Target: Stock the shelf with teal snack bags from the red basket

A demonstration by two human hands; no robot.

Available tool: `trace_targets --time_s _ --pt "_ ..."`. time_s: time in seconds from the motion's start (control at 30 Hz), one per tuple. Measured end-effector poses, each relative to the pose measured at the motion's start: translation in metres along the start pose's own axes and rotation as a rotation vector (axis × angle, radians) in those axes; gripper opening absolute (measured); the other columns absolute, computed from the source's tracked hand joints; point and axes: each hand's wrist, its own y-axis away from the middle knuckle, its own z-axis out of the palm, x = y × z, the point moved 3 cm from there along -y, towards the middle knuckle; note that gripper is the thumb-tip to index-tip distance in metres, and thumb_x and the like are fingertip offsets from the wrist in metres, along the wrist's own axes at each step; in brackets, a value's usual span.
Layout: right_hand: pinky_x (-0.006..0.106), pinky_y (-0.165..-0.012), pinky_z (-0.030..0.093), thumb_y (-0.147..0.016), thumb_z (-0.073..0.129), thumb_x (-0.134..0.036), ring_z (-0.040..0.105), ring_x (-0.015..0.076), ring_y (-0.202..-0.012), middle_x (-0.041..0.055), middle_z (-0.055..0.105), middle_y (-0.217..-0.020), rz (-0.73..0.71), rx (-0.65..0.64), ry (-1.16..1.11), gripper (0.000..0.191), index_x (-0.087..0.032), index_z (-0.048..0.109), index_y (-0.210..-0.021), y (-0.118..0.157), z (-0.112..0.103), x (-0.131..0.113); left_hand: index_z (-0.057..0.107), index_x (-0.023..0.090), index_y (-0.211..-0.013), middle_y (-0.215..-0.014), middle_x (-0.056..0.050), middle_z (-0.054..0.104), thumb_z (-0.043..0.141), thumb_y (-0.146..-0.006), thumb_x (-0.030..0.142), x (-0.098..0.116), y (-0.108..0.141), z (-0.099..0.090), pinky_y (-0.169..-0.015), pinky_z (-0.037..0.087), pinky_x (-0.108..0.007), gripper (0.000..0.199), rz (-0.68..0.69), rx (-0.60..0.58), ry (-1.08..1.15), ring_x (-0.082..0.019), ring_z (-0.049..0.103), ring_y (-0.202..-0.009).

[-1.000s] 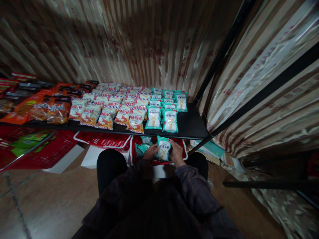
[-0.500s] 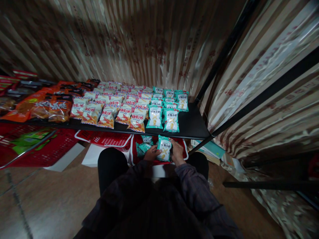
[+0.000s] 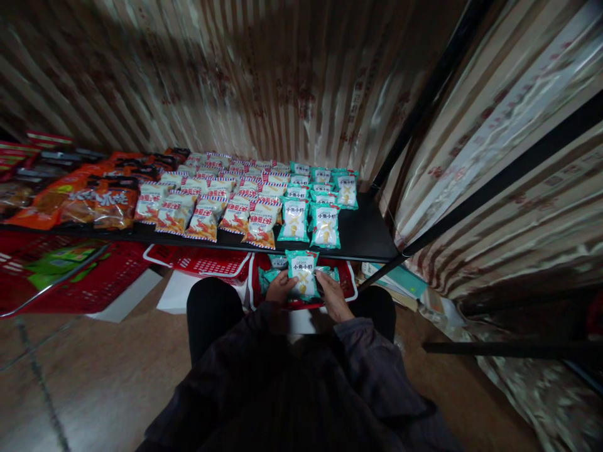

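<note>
Between my hands, a teal-and-white snack bag point(image 3: 303, 274) is held upright with its printed front facing me. My left hand point(image 3: 281, 289) is closed on its left edge, and my right hand point(image 3: 333, 296) grips the right edge. Below and behind it stands a red basket point(image 3: 349, 290) between my knees, with more teal snack bags point(image 3: 277, 262) inside. Just beyond, rows of the same teal bags point(image 3: 325, 226) sit at the right part of the black shelf point(image 3: 365, 232).
White-and-orange snack bags point(image 3: 205, 216) and orange-and-black bags point(image 3: 115, 202) fill the shelf leftward. Under it are red baskets point(image 3: 198, 260) and a larger red basket point(image 3: 122, 276). Black metal posts point(image 3: 400, 144) rise at the right, before striped curtains point(image 3: 301, 75). Boxes point(image 3: 400, 282) lie low at right.
The held snack bag has shifted left and slightly up. My left hand has moved a little left with it, and my right hand's fingers now sit on its right edge.
</note>
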Motion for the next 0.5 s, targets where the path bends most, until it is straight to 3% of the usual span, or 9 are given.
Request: trace_targets --time_s 0.17,0.37,0.5 --pt "0.028 -0.069 0.054 -0.058 0.081 -0.046 0.067 0.0189 -0.089 0.0045 0.073 -0.099 0.127 -0.046 0.047 0.059 -0.023 0.067 -0.111 0.011 -0.005 0.009 0.061 0.021 -0.094 -0.091 -0.004 0.073 0.073 -0.063 0.038 0.001 0.004 0.004 -0.089 0.05 -0.042 0.037 -0.005 0.031 0.043 -0.024 0.067 -0.087" --pt "0.026 -0.063 0.052 -0.054 0.083 -0.043 0.067 0.0182 -0.078 0.0046 0.073 -0.085 0.133 -0.046 0.089 0.055 -0.019 0.07 -0.102 0.015 -0.011 0.011 0.063 0.021 -0.09 -0.091 -0.003 0.072 0.067 -0.069 0.039 -0.001 0.016 0.01 -0.087 0.05 -0.039 0.028 0.026 0.054 -0.06 -0.023 0.066 -0.09" --pt "0.024 -0.057 0.05 -0.054 0.081 -0.049 0.067 0.0175 -0.074 0.0037 0.073 -0.081 0.149 -0.051 0.14 0.054 -0.018 0.069 -0.097 0.015 -0.015 0.013 0.064 0.02 -0.076 -0.084 -0.004 0.07 0.064 -0.07 0.038 0.001 0.02 0.011 -0.086 0.049 -0.039 0.019 0.033 0.085 -0.143 -0.024 0.064 -0.087"
